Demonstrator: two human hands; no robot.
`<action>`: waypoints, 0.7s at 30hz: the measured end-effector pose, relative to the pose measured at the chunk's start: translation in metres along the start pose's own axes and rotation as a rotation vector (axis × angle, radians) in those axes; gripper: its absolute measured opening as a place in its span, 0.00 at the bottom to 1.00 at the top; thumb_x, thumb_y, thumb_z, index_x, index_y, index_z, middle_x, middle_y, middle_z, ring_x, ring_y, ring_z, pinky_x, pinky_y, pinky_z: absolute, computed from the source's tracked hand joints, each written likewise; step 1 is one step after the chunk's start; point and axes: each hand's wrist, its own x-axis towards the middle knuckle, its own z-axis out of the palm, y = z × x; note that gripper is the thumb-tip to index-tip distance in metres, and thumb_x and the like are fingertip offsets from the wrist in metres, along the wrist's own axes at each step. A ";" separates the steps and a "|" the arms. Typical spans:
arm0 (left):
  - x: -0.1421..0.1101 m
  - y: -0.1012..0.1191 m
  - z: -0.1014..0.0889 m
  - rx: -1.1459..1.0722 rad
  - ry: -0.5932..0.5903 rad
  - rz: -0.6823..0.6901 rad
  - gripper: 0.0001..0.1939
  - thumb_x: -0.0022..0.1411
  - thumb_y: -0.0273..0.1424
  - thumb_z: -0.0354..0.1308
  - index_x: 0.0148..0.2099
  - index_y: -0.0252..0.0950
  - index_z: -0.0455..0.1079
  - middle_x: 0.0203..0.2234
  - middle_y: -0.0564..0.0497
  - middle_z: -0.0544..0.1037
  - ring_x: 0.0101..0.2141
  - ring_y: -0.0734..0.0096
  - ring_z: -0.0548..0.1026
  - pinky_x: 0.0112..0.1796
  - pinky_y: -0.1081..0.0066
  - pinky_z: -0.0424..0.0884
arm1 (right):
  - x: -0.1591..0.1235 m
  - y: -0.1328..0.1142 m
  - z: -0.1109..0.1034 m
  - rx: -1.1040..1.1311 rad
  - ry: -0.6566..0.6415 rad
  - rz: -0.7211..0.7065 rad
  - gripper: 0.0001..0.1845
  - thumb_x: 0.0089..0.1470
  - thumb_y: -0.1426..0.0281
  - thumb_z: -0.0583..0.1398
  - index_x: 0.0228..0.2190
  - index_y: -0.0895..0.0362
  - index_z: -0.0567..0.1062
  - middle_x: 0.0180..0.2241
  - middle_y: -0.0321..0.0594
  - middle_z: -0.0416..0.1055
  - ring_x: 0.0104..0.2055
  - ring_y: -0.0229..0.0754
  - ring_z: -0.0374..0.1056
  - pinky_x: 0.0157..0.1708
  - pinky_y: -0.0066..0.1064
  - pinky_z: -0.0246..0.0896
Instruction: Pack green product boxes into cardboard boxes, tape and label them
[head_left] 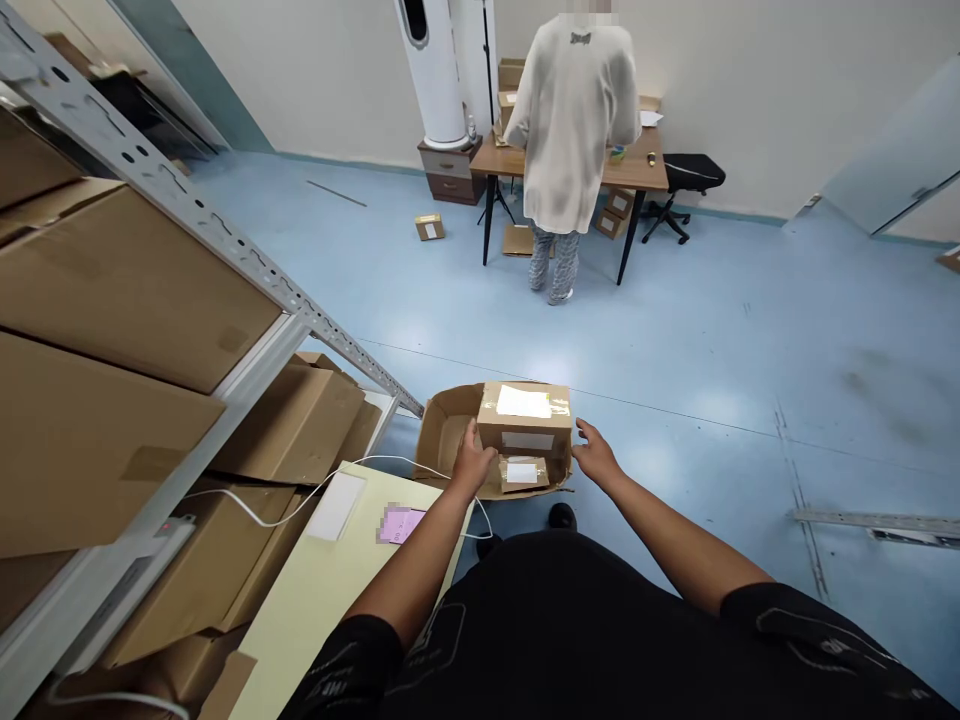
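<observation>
A taped cardboard box (490,432) with a white label on top is at the right side of a larger open carton (450,412). My left hand (472,462) is at the box's left side, thumb and fingers apart; whether it touches the cardboard I cannot tell. Just off the right side is my right hand (596,457), its fingers spread and a small gap between it and the box. A smaller labelled box (523,487) lies inside the carton, nearer to me.
To my left stands a metal shelf (262,262) stacked with cardboard boxes. A pale yellow tabletop (330,580) with a white cable (259,520) lies beside my left arm. Ahead, a person (574,130) faces a wooden desk (652,178). A small box (430,228) is on the floor.
</observation>
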 end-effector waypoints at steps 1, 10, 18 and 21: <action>0.002 -0.005 -0.001 -0.004 0.013 -0.028 0.46 0.49 0.27 0.66 0.70 0.40 0.59 0.67 0.39 0.65 0.68 0.50 0.61 0.65 0.54 0.58 | 0.001 0.004 0.001 -0.018 0.003 0.030 0.41 0.39 0.71 0.60 0.59 0.50 0.72 0.63 0.44 0.68 0.63 0.53 0.65 0.59 0.44 0.65; -0.001 -0.034 -0.013 0.017 -0.006 -0.125 0.36 0.52 0.26 0.66 0.64 0.37 0.66 0.62 0.37 0.72 0.64 0.50 0.68 0.63 0.53 0.62 | 0.001 0.027 0.012 0.014 -0.004 0.143 0.35 0.42 0.71 0.61 0.55 0.51 0.75 0.56 0.44 0.75 0.55 0.51 0.73 0.55 0.43 0.68; -0.018 -0.024 -0.034 0.013 -0.041 -0.098 0.32 0.55 0.25 0.64 0.63 0.35 0.68 0.61 0.37 0.73 0.62 0.53 0.70 0.62 0.56 0.64 | -0.007 0.013 0.040 -0.029 -0.064 0.089 0.33 0.45 0.69 0.59 0.55 0.52 0.74 0.56 0.40 0.76 0.55 0.48 0.73 0.55 0.37 0.69; -0.027 -0.026 -0.046 -0.003 -0.029 -0.077 0.30 0.55 0.25 0.64 0.61 0.36 0.69 0.60 0.38 0.74 0.61 0.54 0.71 0.62 0.55 0.64 | -0.015 0.004 0.050 -0.038 -0.071 0.090 0.32 0.44 0.70 0.59 0.54 0.53 0.75 0.55 0.42 0.76 0.56 0.49 0.73 0.58 0.39 0.67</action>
